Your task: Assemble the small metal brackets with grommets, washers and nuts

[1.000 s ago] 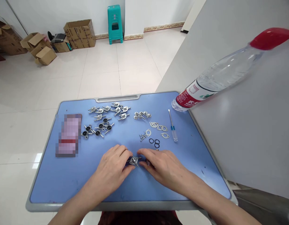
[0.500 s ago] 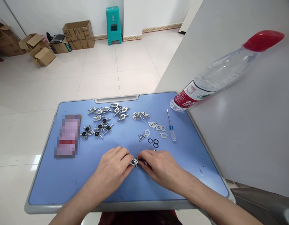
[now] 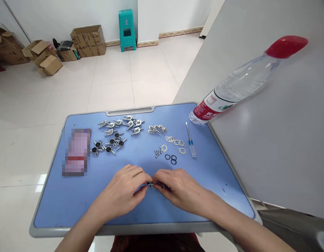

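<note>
Low over the table's near middle, a small metal fitting (image 3: 150, 184) with a dark round part shows between my two hands. My left hand (image 3: 125, 189) pinches it from the left with thumb and fingertips. The fingers of my right hand (image 3: 179, 187) are closed at the fitting's right side. Something dark and shiny, partly purplish, shows under those fingers; its kind is hidden. Just beyond this hand lie black rubber rings (image 3: 173, 160), flat metal gaskets (image 3: 182, 151) and a heap of small screws (image 3: 158, 152).
Metal fittings (image 3: 130, 124) and fittings with black round centres (image 3: 112, 141) lie left of centre. Several round-headed metal pieces (image 3: 158, 129), a screwdriver (image 3: 191, 142) and a water bottle (image 3: 225, 89) are to the right. A blurred pinkish item (image 3: 77, 150) lies left on the blue table (image 3: 64, 203).
The fitting has tilted between my fingers, so its flat plate face shows less. My right hand has shifted slightly left. The things on the table lie as before.
</note>
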Motion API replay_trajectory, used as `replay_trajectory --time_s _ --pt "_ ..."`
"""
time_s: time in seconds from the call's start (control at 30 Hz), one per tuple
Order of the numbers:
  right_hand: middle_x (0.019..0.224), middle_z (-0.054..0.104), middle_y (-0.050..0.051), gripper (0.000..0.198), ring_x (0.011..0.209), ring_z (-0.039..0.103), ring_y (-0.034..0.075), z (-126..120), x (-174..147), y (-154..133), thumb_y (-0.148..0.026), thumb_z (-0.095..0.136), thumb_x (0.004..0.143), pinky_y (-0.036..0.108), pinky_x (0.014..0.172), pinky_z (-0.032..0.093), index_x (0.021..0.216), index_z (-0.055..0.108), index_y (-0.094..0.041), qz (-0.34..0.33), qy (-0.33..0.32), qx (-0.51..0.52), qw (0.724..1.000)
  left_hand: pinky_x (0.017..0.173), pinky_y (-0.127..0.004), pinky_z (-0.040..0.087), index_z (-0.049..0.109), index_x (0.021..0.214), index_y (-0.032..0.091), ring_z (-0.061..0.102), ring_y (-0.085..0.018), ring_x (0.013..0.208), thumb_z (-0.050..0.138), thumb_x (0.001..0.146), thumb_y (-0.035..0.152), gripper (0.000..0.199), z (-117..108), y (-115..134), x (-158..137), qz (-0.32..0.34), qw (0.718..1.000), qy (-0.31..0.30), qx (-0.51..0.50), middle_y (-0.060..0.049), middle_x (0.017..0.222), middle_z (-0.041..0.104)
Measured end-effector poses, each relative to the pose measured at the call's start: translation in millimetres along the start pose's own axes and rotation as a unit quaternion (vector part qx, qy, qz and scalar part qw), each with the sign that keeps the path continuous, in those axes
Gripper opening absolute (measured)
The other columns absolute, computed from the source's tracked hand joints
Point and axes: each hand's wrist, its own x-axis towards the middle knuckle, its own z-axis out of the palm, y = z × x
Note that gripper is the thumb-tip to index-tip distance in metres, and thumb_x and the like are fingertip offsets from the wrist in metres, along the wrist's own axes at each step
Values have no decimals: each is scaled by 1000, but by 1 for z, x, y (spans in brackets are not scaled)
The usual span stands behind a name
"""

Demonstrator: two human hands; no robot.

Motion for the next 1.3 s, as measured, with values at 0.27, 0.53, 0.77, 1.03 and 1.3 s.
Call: replay_trajectory --time_s 0.27,0.53,0.77,1.03,1.3 --pt "66 62 -4 15 59 53 11 -33 -2 4 -11 55 88 24 55 33 79 61 -20 48 -42 45 997 77 -32 45 57 100 22 55 -18 88 57 86 10 19 0 -3 2 -37 999 6 8 -2 98 60" --pt "68 67 -1 14 62 59 15 -33 7 14 -19 56 90 25 58 35 79 65 -20 153 15 -2 988 74 -30 45 59 96 21 55 -18 86 58 91 16 7 6 -9 4 -27 999 9 16 -1 95 61" --pt "69 67 1 7 64 59 17 -22 13 14 -22 58 89 26 57 32 84 62 -19 180 42 -45 982 75 -29 45 59 95 21 56 -18 87 61 90 16 8 5 -8 4 -40 999 9 17 0 94 61" --pt "74 57 1 30 65 51 14 -41 0 10 -40 40 96 26 59 38 84 58 -19 125 173 280 936 75 -30 45 61 101 22 57 -18 88 57 91 16 12 6 -8 4 -23 1000 4 17 -2 97 61" --pt "70 49 0 44 56 37 11 -26 11 13 -54 44 93 26 53 32 68 51 -19 100 198 436 872 73 -29 44 61 98 21 57 -18 86 60 90 16 10 6 -7 5 -28 999 3 23 -1 94 61"
